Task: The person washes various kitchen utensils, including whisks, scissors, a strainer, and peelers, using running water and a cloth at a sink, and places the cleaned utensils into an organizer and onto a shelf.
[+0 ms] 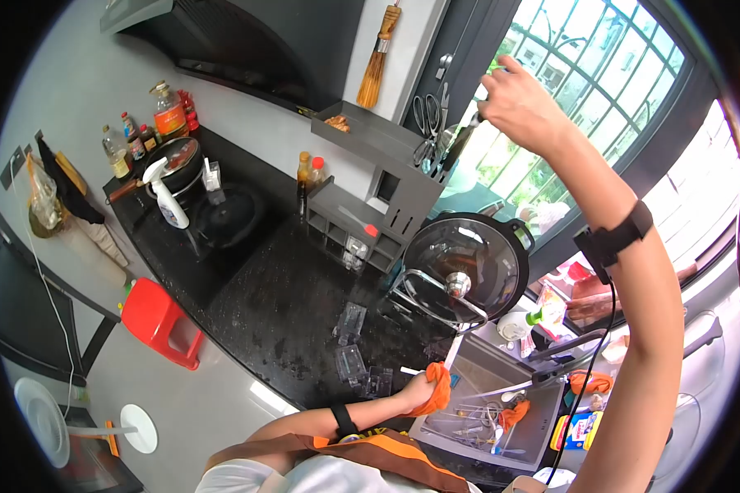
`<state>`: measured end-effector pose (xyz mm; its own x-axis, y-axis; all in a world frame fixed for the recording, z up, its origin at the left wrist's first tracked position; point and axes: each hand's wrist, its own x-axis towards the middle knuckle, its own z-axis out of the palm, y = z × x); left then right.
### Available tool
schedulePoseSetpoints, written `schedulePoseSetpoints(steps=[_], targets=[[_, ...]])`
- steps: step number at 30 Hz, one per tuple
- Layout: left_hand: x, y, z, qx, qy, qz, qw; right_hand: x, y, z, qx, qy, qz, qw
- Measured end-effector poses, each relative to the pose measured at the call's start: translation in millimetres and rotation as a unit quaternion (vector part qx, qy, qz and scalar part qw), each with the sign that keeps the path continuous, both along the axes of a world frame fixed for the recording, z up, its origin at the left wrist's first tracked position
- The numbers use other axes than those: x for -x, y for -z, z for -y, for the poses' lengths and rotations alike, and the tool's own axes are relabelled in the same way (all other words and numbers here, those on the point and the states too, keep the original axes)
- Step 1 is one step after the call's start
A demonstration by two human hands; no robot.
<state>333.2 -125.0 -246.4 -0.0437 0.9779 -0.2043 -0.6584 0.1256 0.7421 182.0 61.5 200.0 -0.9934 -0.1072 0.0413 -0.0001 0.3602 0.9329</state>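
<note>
My left hand (418, 393) is closed around an orange cloth (441, 388) at the counter's edge, beside the sink. Raised high in front of the window, my right hand (518, 103) has its fingers curled around the top end of a long, dark, knife-like utensil (462, 145). That utensil points down to the slotted grey rack (411, 201), and its lower end is hard to make out. Black-handled scissors (427, 115) stand in the rack just left of it. Several clear plastic containers (351, 361) lie on the wet black counter (259, 316) near my left hand.
The sink (460, 444) holds utensils and another orange cloth (514, 413). A large glass lid (469, 263) stands behind the tap area. A spray bottle (166, 195) and a pan (177, 160) stand at the far left. A red stool (158, 319) is below the counter.
</note>
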Motion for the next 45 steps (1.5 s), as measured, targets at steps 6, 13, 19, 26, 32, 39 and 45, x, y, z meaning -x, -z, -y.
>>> schedulePoseSetpoints(steps=[6,13,19,26,32,39,45], targets=[[18,4,2,0.030,0.021,-0.040,0.999,45,32,-7,-0.022,0.012,0.039,0.999],[30,5,-1,0.034,0.025,-0.020,0.999,66,63,-25,-0.032,0.064,0.061,0.996],[30,18,-5,0.017,0.024,-0.031,0.999,73,82,-45,0.000,0.036,0.052,0.998],[26,27,-9,0.019,0.034,0.022,0.999,70,69,-44,0.068,0.071,-0.003,0.995],[28,22,-7,0.031,0.034,0.015,0.999,17,48,-6,0.136,-0.026,-0.100,0.985],[54,-10,-13,0.019,-0.061,0.053,0.997,-148,98,41,0.442,-0.090,-0.256,0.855],[154,-77,-76,-0.089,-0.064,0.145,0.983,-225,198,38,0.711,0.072,-0.286,0.639]])
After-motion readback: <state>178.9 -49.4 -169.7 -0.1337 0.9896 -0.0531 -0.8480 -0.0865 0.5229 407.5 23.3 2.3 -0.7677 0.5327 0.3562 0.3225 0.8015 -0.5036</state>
